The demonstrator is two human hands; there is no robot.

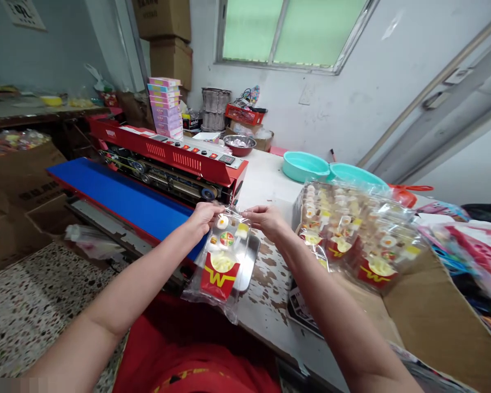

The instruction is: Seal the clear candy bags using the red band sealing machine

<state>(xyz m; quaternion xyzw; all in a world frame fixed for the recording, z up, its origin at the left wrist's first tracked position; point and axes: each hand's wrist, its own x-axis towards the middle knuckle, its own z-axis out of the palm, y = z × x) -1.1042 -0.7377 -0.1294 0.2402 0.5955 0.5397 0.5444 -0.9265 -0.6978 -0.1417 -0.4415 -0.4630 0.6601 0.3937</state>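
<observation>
A clear plastic bag (226, 256) hangs between my two hands, its top edge pinched at both corners. Inside show a red fries carton with a yellow W and several small toy food pieces, among them a fried egg and a round pizza. My left hand (204, 218) is closed on the left corner, close to the end of the red sealing machine (175, 158) and its blue conveyor belt (126, 194). My right hand (265, 220) pinches the right corner. Behind the bag lies a silver metal plate (249, 265), partly covered.
To the right, a cardboard box (437, 311) holds several similar filled bags (376, 256). Two turquoise basins (306, 166) and a metal bowl (239, 145) stand farther back on the worn white table (270, 278). Pink and purple boxes (166, 109) are stacked behind the machine.
</observation>
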